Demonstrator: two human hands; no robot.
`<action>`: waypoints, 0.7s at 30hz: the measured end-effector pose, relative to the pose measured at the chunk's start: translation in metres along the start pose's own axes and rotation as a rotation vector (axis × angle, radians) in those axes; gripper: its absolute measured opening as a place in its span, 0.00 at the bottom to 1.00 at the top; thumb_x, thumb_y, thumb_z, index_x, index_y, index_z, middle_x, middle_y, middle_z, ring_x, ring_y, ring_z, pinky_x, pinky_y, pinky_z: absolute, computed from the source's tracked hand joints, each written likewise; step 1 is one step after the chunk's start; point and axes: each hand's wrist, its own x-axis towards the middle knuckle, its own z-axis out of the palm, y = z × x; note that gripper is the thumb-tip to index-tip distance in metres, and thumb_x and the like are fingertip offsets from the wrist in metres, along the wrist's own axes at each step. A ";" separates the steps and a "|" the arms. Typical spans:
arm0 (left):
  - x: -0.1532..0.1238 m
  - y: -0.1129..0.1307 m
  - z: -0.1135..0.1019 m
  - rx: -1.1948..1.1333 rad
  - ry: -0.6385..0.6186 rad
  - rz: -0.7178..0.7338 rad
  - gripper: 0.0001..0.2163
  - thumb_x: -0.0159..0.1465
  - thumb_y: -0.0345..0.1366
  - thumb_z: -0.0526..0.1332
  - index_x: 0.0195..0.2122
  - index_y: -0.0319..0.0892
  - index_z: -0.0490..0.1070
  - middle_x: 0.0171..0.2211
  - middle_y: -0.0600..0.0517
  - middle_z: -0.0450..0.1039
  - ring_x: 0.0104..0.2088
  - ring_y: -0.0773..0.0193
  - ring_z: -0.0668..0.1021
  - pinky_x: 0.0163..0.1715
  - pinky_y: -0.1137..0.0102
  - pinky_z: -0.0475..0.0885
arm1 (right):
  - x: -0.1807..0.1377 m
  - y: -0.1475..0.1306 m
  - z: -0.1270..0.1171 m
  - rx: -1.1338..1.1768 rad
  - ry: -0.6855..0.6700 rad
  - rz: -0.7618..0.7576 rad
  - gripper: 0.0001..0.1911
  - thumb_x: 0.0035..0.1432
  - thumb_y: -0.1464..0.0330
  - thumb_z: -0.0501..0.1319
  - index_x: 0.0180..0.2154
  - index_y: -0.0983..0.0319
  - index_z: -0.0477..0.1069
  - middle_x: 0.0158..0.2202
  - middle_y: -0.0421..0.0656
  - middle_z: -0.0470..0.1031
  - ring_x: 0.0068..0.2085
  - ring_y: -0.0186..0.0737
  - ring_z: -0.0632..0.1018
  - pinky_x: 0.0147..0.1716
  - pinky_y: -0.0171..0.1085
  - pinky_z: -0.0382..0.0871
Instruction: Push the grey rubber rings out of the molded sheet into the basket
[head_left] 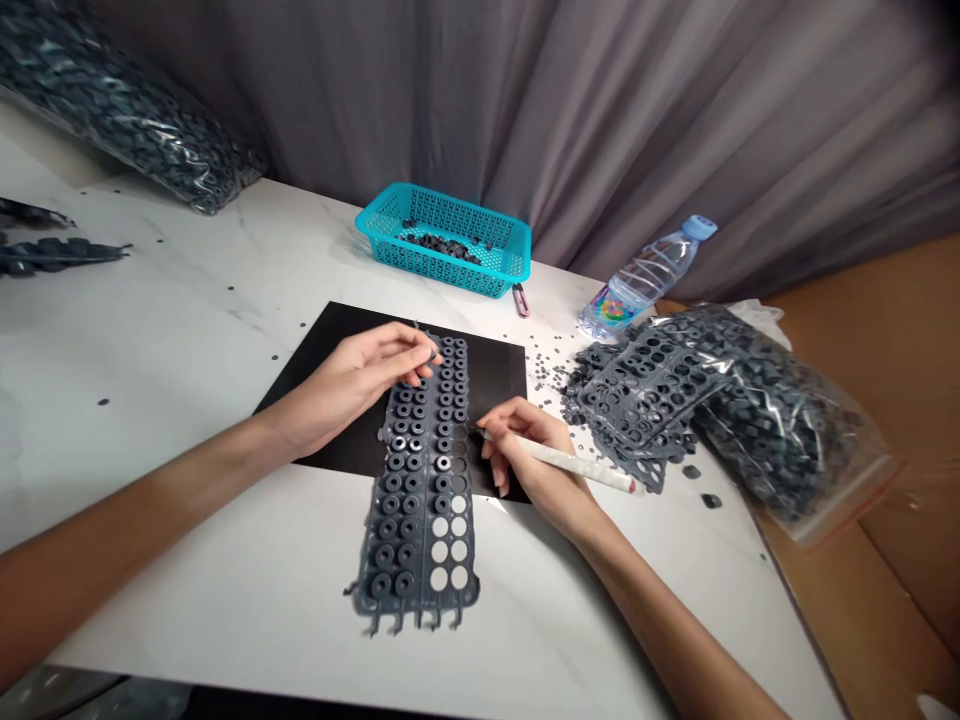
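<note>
A dark rubber sheet (420, 530) with rows of ring-shaped grommets (386, 555) lies lengthwise in front of me, its near right end showing bare round holes. My left hand (382, 365) is closed in a pinch over the sheet's far part, with a small dark rubber piece just visible at its fingertips. To the right of the sheet, my right hand (529, 450) grips a white pen-like tool (577, 464) with a reddish back end. The tool's dark tip points toward the sheet's right edge. Under the sheet's far part is a black mat (315, 350).
A turquoise basket (435, 272) with dark pieces stands at the back. Right are a water bottle (645, 280), a pile of punched sheets (637, 390) and a filled plastic bag (787, 420). Another full bag (150, 130) lies back left. A small pink-handled cutter (521, 300) sits near the basket.
</note>
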 end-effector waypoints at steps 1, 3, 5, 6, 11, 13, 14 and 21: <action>0.000 -0.004 -0.001 -0.032 -0.021 -0.058 0.07 0.70 0.39 0.68 0.46 0.42 0.79 0.48 0.47 0.79 0.47 0.62 0.79 0.48 0.69 0.74 | 0.001 0.001 -0.001 0.007 0.011 -0.007 0.07 0.67 0.63 0.63 0.40 0.60 0.71 0.28 0.37 0.74 0.19 0.30 0.71 0.16 0.30 0.66; -0.004 -0.012 0.000 -0.077 -0.054 -0.150 0.08 0.70 0.38 0.68 0.47 0.42 0.80 0.50 0.46 0.80 0.50 0.60 0.80 0.54 0.66 0.74 | 0.001 0.002 -0.001 0.012 0.015 -0.012 0.07 0.67 0.63 0.64 0.40 0.60 0.71 0.29 0.37 0.74 0.19 0.30 0.72 0.17 0.29 0.68; -0.008 -0.018 0.002 -0.087 -0.088 -0.196 0.10 0.70 0.39 0.68 0.50 0.42 0.80 0.50 0.46 0.81 0.51 0.59 0.81 0.57 0.64 0.73 | 0.001 0.004 -0.001 0.013 0.007 -0.010 0.07 0.67 0.64 0.64 0.39 0.60 0.71 0.29 0.37 0.74 0.20 0.30 0.73 0.17 0.29 0.68; -0.008 -0.019 0.003 -0.077 -0.104 -0.200 0.11 0.70 0.40 0.68 0.51 0.42 0.80 0.50 0.46 0.82 0.51 0.60 0.81 0.57 0.64 0.74 | 0.001 0.005 -0.001 0.013 0.002 -0.008 0.06 0.67 0.64 0.64 0.39 0.60 0.71 0.29 0.37 0.74 0.20 0.30 0.73 0.18 0.29 0.68; 0.045 -0.017 0.003 0.104 -0.177 -0.027 0.15 0.70 0.45 0.68 0.49 0.39 0.79 0.47 0.43 0.83 0.43 0.60 0.82 0.46 0.65 0.77 | 0.000 0.006 0.000 0.000 -0.005 -0.009 0.04 0.66 0.66 0.63 0.39 0.60 0.71 0.28 0.36 0.73 0.21 0.30 0.73 0.18 0.29 0.69; 0.094 -0.008 -0.003 0.258 -0.120 0.156 0.13 0.69 0.44 0.68 0.45 0.37 0.79 0.44 0.43 0.83 0.38 0.61 0.81 0.41 0.65 0.76 | 0.001 0.004 0.000 0.000 0.003 -0.005 0.04 0.66 0.66 0.63 0.39 0.60 0.71 0.28 0.36 0.73 0.21 0.30 0.73 0.18 0.28 0.68; 0.121 -0.003 -0.007 0.322 -0.068 0.264 0.12 0.69 0.42 0.68 0.44 0.37 0.78 0.43 0.43 0.83 0.38 0.61 0.81 0.42 0.64 0.75 | 0.001 0.003 0.000 0.003 0.007 -0.002 0.04 0.65 0.66 0.63 0.38 0.60 0.71 0.28 0.36 0.73 0.21 0.30 0.73 0.18 0.28 0.68; 0.181 0.014 -0.022 0.847 0.049 0.554 0.10 0.70 0.34 0.64 0.51 0.45 0.78 0.62 0.47 0.75 0.64 0.52 0.71 0.67 0.51 0.61 | 0.000 -0.001 0.000 -0.011 -0.006 0.014 0.03 0.64 0.67 0.62 0.38 0.60 0.70 0.27 0.35 0.73 0.21 0.30 0.73 0.18 0.28 0.68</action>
